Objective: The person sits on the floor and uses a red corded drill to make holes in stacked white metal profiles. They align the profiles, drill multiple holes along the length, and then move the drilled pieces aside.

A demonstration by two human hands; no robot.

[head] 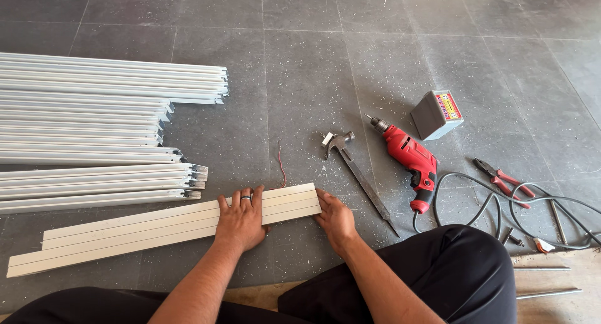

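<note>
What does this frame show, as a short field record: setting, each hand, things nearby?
setting: grey tiled floor, person seated on it
left hand: flat on top of the white strips, ring on one finger
right hand: against the right end of those strips
strips: several long white pieces lying side by side, ends lined up at the right
stack: more white strips farther left
tools: hammer, red drill with cable, red-handled pliers
other: small grey box, thin red wire

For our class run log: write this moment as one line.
left hand: flat on white strips | right hand: at strip ends | nearby: hammer, red drill
</note>
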